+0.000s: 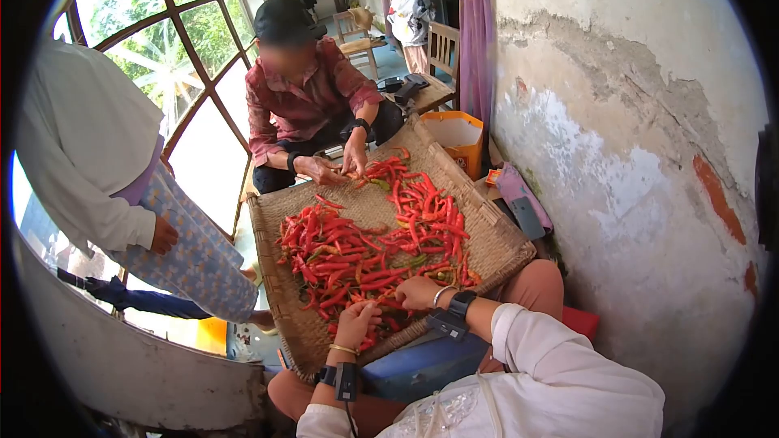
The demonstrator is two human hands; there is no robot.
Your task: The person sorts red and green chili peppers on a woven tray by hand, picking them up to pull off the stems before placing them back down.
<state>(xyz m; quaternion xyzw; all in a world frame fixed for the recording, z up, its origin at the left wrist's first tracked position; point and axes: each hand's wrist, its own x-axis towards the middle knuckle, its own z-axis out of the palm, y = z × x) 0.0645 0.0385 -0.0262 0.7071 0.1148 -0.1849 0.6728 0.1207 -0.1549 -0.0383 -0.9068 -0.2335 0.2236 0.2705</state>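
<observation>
A wide woven bamboo tray [276, 308] holds a spread of red chili peppers [341, 255], with a few green or orange ones among them. At its near edge, my left hand [355, 324] has its fingers pinched together on a chili pepper. Just to the right, my right hand [417, 294] is closed, its fingertips at the same orange-red chili pepper [389, 303] between the two hands. My fingers partly cover that pepper. Both my wrists wear black strapped devices and bracelets.
Across the tray, a person [312, 97] in a dark cap handles peppers with both hands. Another person [122, 170] stands at the left. A blue box [426, 369] sits under the near edge; an orange container [454, 142] stands by the worn wall [625, 154] at right.
</observation>
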